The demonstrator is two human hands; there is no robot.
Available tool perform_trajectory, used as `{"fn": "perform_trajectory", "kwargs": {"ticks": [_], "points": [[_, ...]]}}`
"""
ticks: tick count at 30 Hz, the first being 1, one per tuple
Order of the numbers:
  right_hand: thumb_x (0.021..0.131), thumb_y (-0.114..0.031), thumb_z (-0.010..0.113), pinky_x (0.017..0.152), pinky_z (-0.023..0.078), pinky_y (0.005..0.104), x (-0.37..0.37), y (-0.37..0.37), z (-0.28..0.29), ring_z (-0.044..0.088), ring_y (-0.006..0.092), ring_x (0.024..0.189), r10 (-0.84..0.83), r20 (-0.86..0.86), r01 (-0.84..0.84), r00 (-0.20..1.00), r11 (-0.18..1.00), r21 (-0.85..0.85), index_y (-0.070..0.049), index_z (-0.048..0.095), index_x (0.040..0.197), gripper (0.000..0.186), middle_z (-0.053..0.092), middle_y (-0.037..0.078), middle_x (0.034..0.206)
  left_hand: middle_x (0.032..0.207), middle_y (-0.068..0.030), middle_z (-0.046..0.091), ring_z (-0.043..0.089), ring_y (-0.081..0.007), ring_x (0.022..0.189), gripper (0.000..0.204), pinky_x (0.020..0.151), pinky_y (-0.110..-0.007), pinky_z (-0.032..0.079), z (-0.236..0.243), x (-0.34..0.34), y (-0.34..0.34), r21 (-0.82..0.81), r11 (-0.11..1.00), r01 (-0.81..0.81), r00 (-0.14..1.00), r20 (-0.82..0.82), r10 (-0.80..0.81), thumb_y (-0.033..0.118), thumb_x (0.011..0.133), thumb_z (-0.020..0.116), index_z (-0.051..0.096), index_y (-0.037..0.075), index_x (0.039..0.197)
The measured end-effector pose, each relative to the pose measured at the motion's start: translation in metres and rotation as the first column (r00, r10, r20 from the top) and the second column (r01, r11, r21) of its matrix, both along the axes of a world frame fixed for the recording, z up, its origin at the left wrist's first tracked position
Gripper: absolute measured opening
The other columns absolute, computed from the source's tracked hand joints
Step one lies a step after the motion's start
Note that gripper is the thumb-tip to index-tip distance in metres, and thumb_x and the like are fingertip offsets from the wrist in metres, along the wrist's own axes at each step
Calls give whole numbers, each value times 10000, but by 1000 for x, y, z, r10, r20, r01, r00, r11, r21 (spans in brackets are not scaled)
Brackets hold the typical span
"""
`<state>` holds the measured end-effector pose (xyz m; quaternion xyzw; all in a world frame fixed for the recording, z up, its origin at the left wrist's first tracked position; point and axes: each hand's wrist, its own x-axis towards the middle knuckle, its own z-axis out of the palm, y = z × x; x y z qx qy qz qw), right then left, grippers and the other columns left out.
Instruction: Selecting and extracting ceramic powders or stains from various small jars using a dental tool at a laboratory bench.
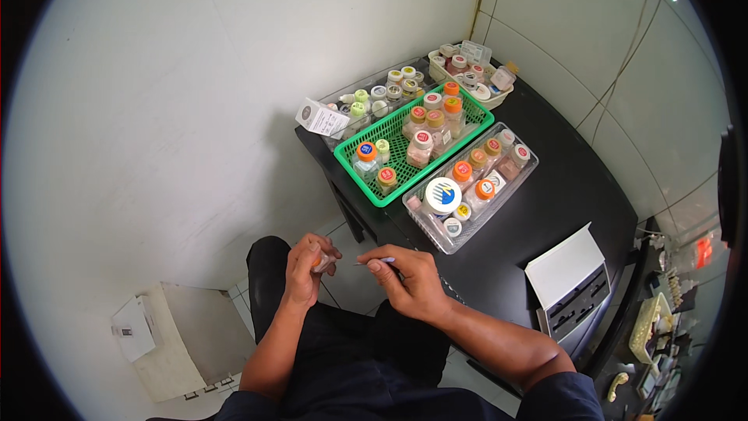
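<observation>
My left hand [305, 269] is closed around a small jar with an orange cap [320, 261], held above my lap. My right hand [409, 281] pinches a thin brush-like tool [372, 262] whose tip points left toward the jar, a short gap away. Both hands hover just in front of the black table's [561, 203] near-left corner. I am seated, with dark trousers below the hands.
A green basket [374, 187] and a clear tray [440, 238] hold several small jars with orange, white and pink caps. More jars fill a clear tray [343, 101] and a cream tray [499, 97] at the back. A grey device with a white lid [569, 281] sits right; a box [167, 343] stands on the floor.
</observation>
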<state>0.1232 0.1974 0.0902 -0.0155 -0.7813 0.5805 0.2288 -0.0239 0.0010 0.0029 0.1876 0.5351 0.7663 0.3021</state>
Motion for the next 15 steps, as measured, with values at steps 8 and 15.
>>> {"fn": "perform_trajectory", "kwargs": {"ticks": [8,15], "points": [[1070,-116,708,714,594,388,-1,0,-2,772,312,785,66,58,-71,996,994,88,-29,777,1156,140,773,160,932,1158,-75,601,664,-204,1100,290,856,-352,571,106,-26,37,182,983,-13,958,-281,65,296,1116,639,601,62,1284],[1068,-125,703,756,611,430,-1,0,-8,770,361,844,94,44,-100,995,982,159,-29,760,1141,133,778,173,981,1355,-105,636,625,-220,1282,355,1097,-362,508,161,-67,111,-35,995,-94,581,-814,26,78,1057,703,586,11,1386]]}}
